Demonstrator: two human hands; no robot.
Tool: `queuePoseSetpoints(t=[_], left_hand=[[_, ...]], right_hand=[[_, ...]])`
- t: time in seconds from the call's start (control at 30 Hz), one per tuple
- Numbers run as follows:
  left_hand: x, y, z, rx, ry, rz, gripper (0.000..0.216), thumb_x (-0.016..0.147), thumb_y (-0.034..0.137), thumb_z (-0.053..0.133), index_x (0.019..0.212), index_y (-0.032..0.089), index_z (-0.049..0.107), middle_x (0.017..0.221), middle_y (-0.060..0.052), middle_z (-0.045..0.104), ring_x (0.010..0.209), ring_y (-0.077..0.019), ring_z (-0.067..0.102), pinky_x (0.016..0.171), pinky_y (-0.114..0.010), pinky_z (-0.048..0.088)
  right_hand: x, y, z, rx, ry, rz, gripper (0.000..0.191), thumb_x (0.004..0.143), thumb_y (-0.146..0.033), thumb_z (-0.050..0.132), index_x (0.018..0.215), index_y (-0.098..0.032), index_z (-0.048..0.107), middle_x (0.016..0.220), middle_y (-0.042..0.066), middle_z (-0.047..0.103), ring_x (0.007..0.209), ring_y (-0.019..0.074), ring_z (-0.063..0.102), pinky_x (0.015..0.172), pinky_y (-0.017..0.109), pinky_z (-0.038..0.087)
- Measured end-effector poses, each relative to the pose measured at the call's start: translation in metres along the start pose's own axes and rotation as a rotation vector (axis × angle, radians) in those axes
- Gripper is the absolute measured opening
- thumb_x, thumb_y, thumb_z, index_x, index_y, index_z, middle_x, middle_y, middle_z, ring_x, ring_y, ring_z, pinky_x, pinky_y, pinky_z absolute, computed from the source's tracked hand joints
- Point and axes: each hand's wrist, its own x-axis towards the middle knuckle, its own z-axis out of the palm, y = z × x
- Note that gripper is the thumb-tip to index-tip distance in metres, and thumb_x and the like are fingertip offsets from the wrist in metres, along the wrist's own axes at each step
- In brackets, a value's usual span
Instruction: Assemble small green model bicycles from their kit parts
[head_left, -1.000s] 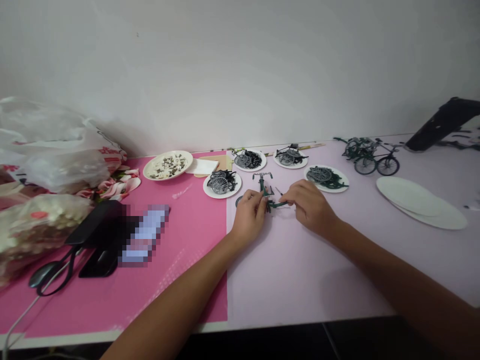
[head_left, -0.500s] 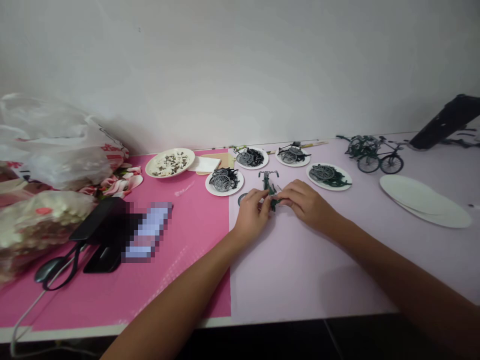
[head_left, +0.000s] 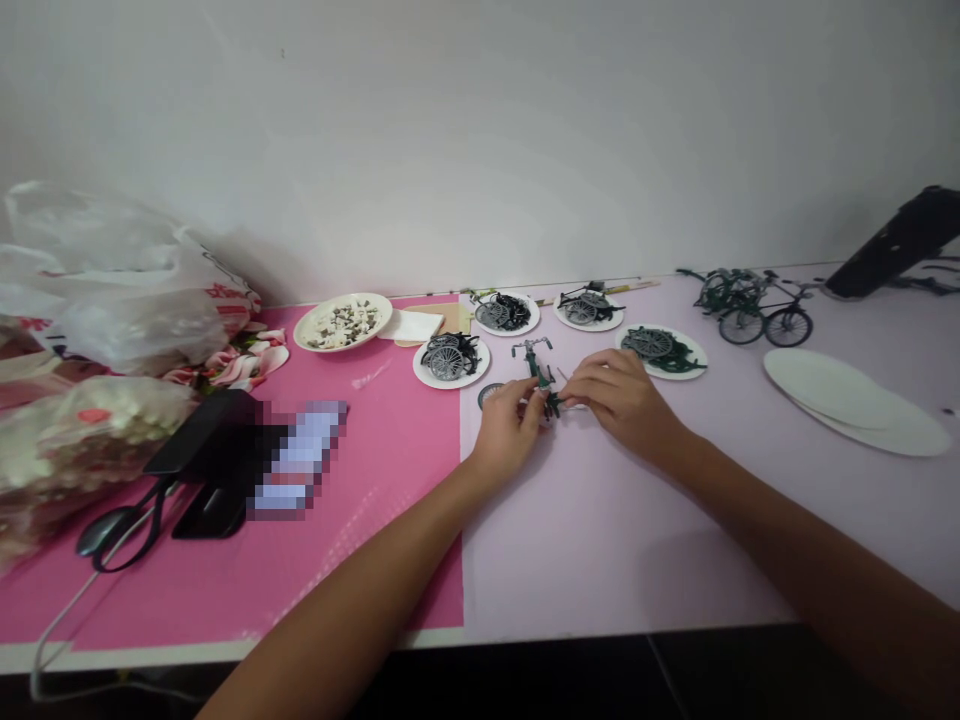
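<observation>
A dark green model bicycle frame [head_left: 537, 362] with grey handlebars points away from me at the middle of the table. My left hand [head_left: 507, 428] grips its near end between thumb and fingers. My right hand [head_left: 621, 398] is closed in a pinch just right of the frame; a thin grey bit shows by its fingertips, but what it holds is mostly hidden. Beside my left hand's knuckles lies a small spoked wheel [head_left: 490, 395], partly covered. Past my hands, a plate of black and grey bicycle parts [head_left: 448, 358] and a plate of green parts [head_left: 660, 352] flank the frame.
Two more parts plates [head_left: 507, 312] [head_left: 589, 309] stand by the wall, near a bowl of small pieces [head_left: 343, 322]. Assembled model bicycles [head_left: 765, 312] and white plates [head_left: 855, 400] are at right. Left are plastic bags [head_left: 127, 290], a black device [head_left: 202, 430] and a cable.
My right hand has shifted slightly right, its fingertips drawing a little away from the frame. My left hand keeps its grip. The whole view has moved slightly.
</observation>
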Motion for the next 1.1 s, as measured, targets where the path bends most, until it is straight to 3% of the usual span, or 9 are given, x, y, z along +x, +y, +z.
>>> queuePoseSetpoints(t=[0.57,0.7,0.83,0.93,1.1], left_hand=[[0.002,-0.002,0.000,-0.239,-0.050,-0.117,0.033,0.098,0.043,0.064,0.109,0.014,0.072,0.080,-0.005,0.068,0.064,-0.0161,0.068,0.060,-0.029,0.063],[0.001,0.000,0.000,-0.286,-0.046,-0.137,0.035,0.095,0.048,0.067,0.104,0.014,0.070,0.076,-0.003,0.065,0.064,-0.0154,0.067,0.062,-0.029,0.063],[0.002,0.002,-0.001,-0.311,-0.062,-0.149,0.037,0.093,0.052,0.068,0.099,0.016,0.067,0.076,-0.003,0.065,0.066,-0.0152,0.065,0.058,-0.027,0.061],[0.002,0.003,-0.001,-0.315,-0.066,-0.167,0.039,0.092,0.054,0.068,0.098,0.016,0.065,0.074,-0.002,0.064,0.062,-0.0146,0.064,0.056,-0.027,0.060],[0.001,0.003,-0.001,-0.277,-0.039,-0.155,0.034,0.094,0.051,0.067,0.097,0.017,0.062,0.070,-0.001,0.064,0.060,-0.0136,0.062,0.055,-0.025,0.057]], right_hand=[[-0.001,-0.001,0.001,0.007,0.065,0.040,0.003,0.100,-0.021,0.069,0.100,-0.022,0.072,0.082,0.004,0.075,0.073,0.0200,0.065,0.069,0.035,0.049],[-0.001,-0.006,0.000,0.010,0.114,0.073,0.012,0.098,-0.022,0.071,0.109,-0.022,0.072,0.087,0.005,0.076,0.074,0.0201,0.067,0.070,0.034,0.053],[-0.001,-0.010,0.000,-0.026,0.106,0.054,0.001,0.097,-0.023,0.071,0.098,-0.023,0.073,0.081,0.005,0.074,0.073,0.0211,0.065,0.070,0.036,0.053],[-0.001,-0.011,0.000,-0.025,0.115,0.070,0.005,0.097,-0.024,0.072,0.092,-0.023,0.072,0.077,0.004,0.073,0.070,0.0201,0.063,0.066,0.035,0.052],[0.000,-0.010,-0.001,-0.028,0.111,0.053,0.005,0.097,-0.026,0.074,0.101,-0.024,0.075,0.081,0.004,0.075,0.073,0.0199,0.065,0.068,0.034,0.052]])
